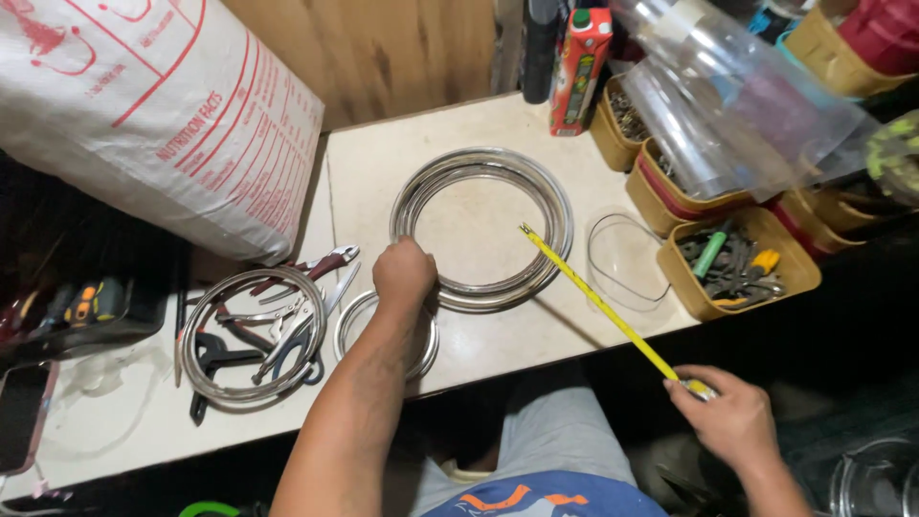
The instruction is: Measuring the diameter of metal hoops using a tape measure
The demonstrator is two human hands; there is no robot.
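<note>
On the pale tabletop [498, 124], your left hand [404, 273] pins the big shiny metal ring coil [481, 228], right hand [732, 416] grips the yellow tape measure [593, 299]. Loosen either grip and I'd bet the blade whips back or the coil skids.

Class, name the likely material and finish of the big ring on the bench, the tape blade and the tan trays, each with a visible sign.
Big ring: probably polished metal, silvery with bright glints.
Tape blade: yellow, thin and straight; likely painted steel.
Tan trays: matte and moulded; perhaps plastic or pulp.
</note>
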